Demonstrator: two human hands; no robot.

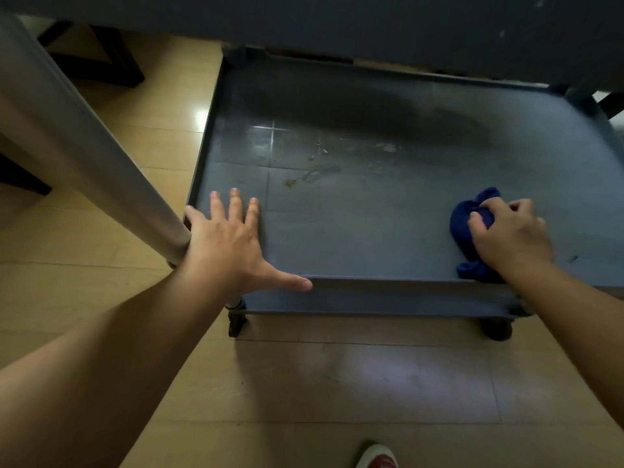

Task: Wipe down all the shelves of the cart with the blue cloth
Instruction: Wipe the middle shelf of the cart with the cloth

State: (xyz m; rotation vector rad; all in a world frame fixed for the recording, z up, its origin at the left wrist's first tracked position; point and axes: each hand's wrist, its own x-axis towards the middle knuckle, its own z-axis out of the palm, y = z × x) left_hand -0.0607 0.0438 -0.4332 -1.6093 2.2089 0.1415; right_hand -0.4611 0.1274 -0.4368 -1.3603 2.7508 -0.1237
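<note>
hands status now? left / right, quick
Left hand: open, fingers spread flat on the lower shelf by the cart post.
Right hand: closed, gripping the bunched blue cloth on that shelf.

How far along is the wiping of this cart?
In hand: the right hand grips the blue cloth at the near right of the bottom shelf; the left hand rests flat on it. Left: stains mid-shelf. Other shelves cannot be judged.

The grey plastic cart shelf (371,231) looks smooth, dull and stained; the crumpled blue cloth (464,228) soft; the tan wood-look floor (337,383) glossy.
</note>
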